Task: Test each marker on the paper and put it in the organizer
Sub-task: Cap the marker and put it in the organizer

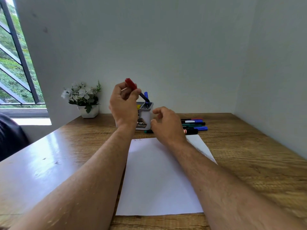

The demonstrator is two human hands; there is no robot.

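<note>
Organizer [144, 115] holding blue marker [146, 95], red marker [132, 86] entering

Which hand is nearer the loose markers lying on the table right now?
Right. The right hand hovers just beside the loose markers, empty. The left hand is raised over the organizer, holding the red-capped marker.

A red-capped marker [131, 84] with a black barrel. A blue marker [146, 95] stands in the grey-and-white organizer [144, 117]. White paper [157, 176] lies on the brown wood-grain counter [249, 155]. Loose markers [194, 124] show blue, green, black and red. White flowers [81, 93], green leaves, white pot [88, 112].
</note>
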